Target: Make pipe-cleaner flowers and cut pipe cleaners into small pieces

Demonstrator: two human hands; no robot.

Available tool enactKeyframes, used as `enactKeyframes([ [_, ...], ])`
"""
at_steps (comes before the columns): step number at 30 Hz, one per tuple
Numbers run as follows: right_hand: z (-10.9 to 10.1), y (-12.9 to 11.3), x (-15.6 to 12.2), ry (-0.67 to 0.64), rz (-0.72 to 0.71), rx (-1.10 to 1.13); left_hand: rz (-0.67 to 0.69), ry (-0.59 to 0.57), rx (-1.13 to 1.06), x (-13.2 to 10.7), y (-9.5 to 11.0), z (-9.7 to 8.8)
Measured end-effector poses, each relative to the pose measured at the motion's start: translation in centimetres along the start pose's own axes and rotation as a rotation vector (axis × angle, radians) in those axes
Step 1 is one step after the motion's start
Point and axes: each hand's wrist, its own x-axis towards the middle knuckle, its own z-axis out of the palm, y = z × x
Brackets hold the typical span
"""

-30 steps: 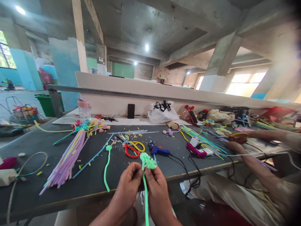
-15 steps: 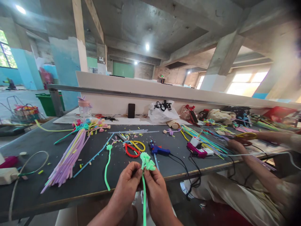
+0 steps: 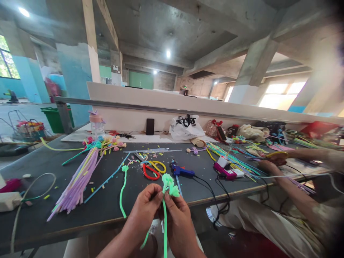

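Just in front of the table edge, a mint-green pipe cleaner flower (image 3: 169, 184) stands upright between my two hands. My left hand (image 3: 148, 204) is closed in a pinch just below the flower head. My right hand (image 3: 177, 211) pinches the same spot from the other side, thumb against the stem. The long green stem (image 3: 165, 229) hangs straight down between my wrists. Below my left hand, another green pipe cleaner end (image 3: 145, 240) sticks out; its upper part is hidden by the hand. A similar green flower with a wavy stem (image 3: 123, 191) lies to the left.
Red-and-yellow scissors (image 3: 152, 170) and a blue glue gun (image 3: 184, 171) lie beyond my hands. A bundle of purple pipe cleaner flowers (image 3: 76, 182) is at left. Cords and a magenta power adapter (image 3: 225, 171) sit at right, where a co-worker's hand (image 3: 271, 168) holds scissors.
A green pipe cleaner end has come into view below my left hand. The flower head has tilted slightly right. The co-worker's hands have shifted a little left.
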Motion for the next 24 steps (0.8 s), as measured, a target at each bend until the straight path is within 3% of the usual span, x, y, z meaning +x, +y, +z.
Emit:
enactKeyframes([
  [7, -0.8, 0.2, 0.7, 0.020, -0.024, -0.111, 0.041, 0.003, 0.057, 0.6, 0.0, -0.3],
  [12, -1.1, 0.4, 1.1, 0.015, -0.050, -0.126, 0.128, 0.072, 0.180, 1.1, -0.6, -0.3],
  [14, -1.1, 0.3, 1.1, 0.022, -0.069, -0.134, 0.218, 0.100, 0.277, 1.1, -0.8, -0.5],
  [16, -1.1, 0.1, 1.2, 0.041, -0.084, -0.131, 0.394, 0.108, 0.405, 0.9, -0.8, -0.7],
  [19, -1.0, 0.0, 1.2, 0.070, -0.106, -0.113, 0.638, 0.029, 0.561, 0.5, -0.9, -1.4],
  [24, -0.9, 0.0, 0.9, 0.058, -0.098, -0.075, 0.780, -0.036, 0.728, 0.8, -1.9, -2.7],
])
